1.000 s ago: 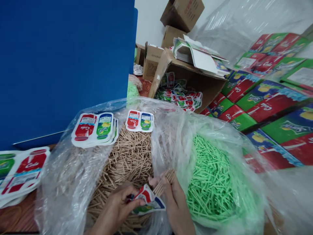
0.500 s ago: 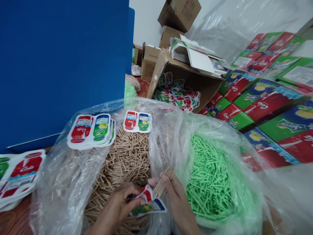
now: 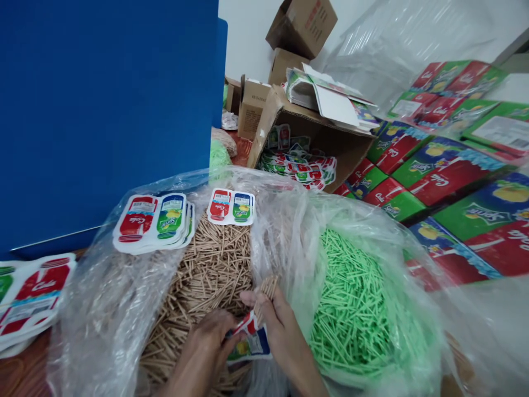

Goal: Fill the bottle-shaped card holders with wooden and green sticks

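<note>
My left hand is closed on a printed cola-and-sprite pouch, which is folded or tilted between my hands. My right hand pinches a small bundle of brown sticks, its lower ends at the mouth of the pouch's red part; how far they go in is hidden. Under my hands lies a clear plastic bag filled with loose brown sticks. To the right, another bag holds bright green sticks.
A stack of flat printed pouches and a smaller one rest on the brown-stick bag. More pouches lie at left. Beyond are an open carton of pouches, stacked printed boxes and a blue panel.
My right hand has moved left and slightly up with the brown sticks, bringing their lower ends to the pouch. My left hand has shifted a little to the right with the pouch.
</note>
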A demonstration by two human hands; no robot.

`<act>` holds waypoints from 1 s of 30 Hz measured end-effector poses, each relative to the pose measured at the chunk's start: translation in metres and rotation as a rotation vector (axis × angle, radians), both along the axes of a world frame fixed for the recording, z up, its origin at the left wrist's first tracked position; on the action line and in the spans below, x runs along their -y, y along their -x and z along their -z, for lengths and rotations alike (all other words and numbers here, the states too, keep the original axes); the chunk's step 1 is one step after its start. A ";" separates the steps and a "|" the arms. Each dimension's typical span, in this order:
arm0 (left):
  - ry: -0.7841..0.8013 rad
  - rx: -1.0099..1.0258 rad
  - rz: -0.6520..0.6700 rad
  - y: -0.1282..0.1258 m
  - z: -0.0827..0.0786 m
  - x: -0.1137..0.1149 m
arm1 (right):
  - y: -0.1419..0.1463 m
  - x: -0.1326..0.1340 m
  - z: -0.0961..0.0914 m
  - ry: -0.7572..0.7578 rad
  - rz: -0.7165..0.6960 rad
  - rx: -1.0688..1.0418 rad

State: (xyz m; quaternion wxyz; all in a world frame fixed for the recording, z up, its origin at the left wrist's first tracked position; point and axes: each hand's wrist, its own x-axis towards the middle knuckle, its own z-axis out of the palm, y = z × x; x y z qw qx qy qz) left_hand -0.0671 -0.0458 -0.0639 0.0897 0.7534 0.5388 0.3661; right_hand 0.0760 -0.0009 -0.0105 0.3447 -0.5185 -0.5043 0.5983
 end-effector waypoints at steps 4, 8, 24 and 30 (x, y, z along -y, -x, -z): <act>0.003 -0.057 -0.013 0.000 0.008 0.005 | -0.002 0.001 0.005 0.042 0.017 -0.049; 0.040 -0.047 0.022 0.002 0.010 0.008 | 0.000 0.001 0.010 0.062 0.050 -0.028; 0.041 -0.043 -0.024 0.002 0.005 0.013 | 0.013 0.005 0.017 -0.008 0.158 0.087; 0.244 0.199 -0.051 0.002 -0.009 0.017 | 0.011 0.021 0.013 -0.219 0.069 0.058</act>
